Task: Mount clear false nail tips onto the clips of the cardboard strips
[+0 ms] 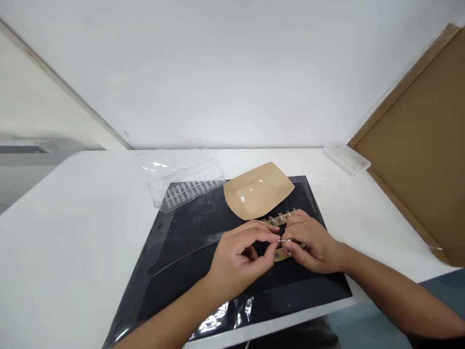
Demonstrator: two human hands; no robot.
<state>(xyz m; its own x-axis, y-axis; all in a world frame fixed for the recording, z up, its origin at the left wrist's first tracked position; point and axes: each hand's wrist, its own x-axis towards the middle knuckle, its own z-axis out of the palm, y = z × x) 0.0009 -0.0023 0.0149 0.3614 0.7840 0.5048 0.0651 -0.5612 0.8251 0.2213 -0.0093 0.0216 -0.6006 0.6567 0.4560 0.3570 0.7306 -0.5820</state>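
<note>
Clear nail tip point(285, 240) is pinched between both hands, left hand point(240, 257) and right hand point(312, 245) each closed on an end. Its long axis is laid left-right, just over the brown strip point(278, 219) on the black mat point(189, 232).

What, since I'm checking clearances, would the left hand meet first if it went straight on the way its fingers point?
Probably the right hand: the left hand points rightward, and their fingertips meet on a small clear piece.

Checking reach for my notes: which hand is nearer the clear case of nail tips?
Left. The left hand lies in front of the clear case, to its right; the right hand is farther right, beyond the left.
</note>
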